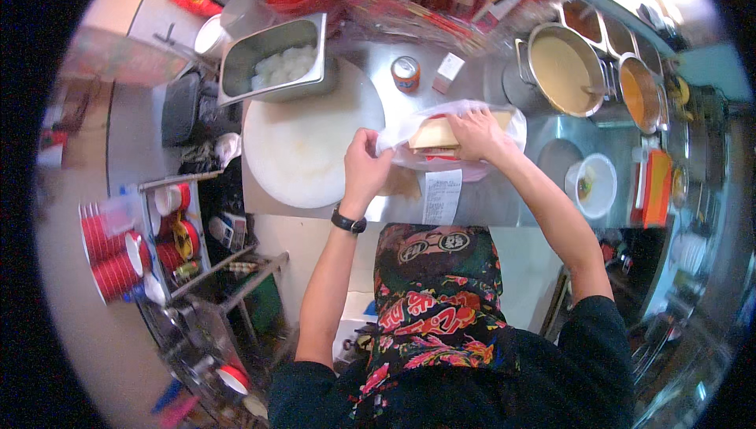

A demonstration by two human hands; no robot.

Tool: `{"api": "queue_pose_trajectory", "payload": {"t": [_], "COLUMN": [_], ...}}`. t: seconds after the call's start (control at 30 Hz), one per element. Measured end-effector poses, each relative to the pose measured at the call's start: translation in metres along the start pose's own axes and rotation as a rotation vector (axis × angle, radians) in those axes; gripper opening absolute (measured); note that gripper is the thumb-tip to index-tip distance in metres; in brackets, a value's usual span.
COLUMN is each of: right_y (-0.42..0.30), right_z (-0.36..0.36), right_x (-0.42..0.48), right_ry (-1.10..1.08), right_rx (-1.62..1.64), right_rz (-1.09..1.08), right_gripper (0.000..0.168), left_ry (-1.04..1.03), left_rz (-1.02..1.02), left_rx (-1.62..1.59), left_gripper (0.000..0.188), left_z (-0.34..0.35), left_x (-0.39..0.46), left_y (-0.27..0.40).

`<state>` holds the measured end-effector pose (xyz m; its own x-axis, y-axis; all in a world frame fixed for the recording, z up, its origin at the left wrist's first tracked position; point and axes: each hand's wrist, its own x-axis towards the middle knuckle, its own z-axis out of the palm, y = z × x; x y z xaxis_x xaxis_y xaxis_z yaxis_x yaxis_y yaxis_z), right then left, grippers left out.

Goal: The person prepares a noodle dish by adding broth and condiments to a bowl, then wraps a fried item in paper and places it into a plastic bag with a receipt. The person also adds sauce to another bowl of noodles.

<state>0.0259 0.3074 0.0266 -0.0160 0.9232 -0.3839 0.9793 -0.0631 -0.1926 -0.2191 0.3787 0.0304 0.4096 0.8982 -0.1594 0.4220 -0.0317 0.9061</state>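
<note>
A pale translucent plastic bag (517,124) lies on the steel counter before me, with a cream-coloured flat item (434,135) and red-and-white packets (442,153) inside. My left hand (367,160) pinches the bag's left edge between thumb and fingers; a black watch is on that wrist. My right hand (477,133) rests over the cream item at the bag's opening, fingers spread; whether it grips the item is unclear. Just below the bag lies a printed paper slip (443,195).
A round white board (295,151) with a steel pan (274,68) at its back fills the left. Behind the bag stand a drink can (406,74) and a small box (448,72). To the right are a large pot (564,68) and a white bowl (602,187).
</note>
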Motion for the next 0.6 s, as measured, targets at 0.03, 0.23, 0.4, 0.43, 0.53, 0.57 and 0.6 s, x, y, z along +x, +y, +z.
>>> {"api": "queue_pose_trajectory", "payload": {"t": [0.03, 0.23, 0.4, 0.43, 0.53, 0.57, 0.6], "right_y": [-0.005, -0.060, -0.079, -0.087, -0.118, -0.130, -0.140], "right_z": [0.002, 0.017, 0.132, 0.164, 0.215, 0.217, 0.210], "right_x": [-0.011, -0.085, -0.142, -0.143, -0.135, -0.140, -0.145], "right_ry": [0.202, 0.616, 0.490, 0.615, 0.756, 0.659, 0.568], "right_rx": [0.007, 0.509, 1.036, 1.010, 1.133, 1.320, 1.500], "right_rz": [-0.048, 0.208, 0.792, 0.671, 0.431, 0.465, 0.498], "right_gripper": [0.053, 0.026, 0.020, 0.020, 0.020, 0.020, 0.021], "left_ry": [-0.004, 0.073, -0.176, -0.281, -0.423, -0.485, -0.553], "left_rz": [0.041, 0.060, -0.113, -0.140, -0.120, -0.134, -0.139], "left_rx": [-0.040, -0.268, -0.193, -0.156, -0.255, -0.203, -0.153], "left_gripper": [0.023, 0.035, 0.028, 0.031, 0.033, 0.033, 0.033], "left_z": [0.000, -0.001, 0.032, 0.041, 0.064, 0.062, 0.059], "left_x": [-0.004, -0.022, -0.071, -0.079, -0.097, -0.100, -0.100], "left_y": [0.001, -0.031, -0.097, -0.106, -0.110, -0.110, -0.100]}}
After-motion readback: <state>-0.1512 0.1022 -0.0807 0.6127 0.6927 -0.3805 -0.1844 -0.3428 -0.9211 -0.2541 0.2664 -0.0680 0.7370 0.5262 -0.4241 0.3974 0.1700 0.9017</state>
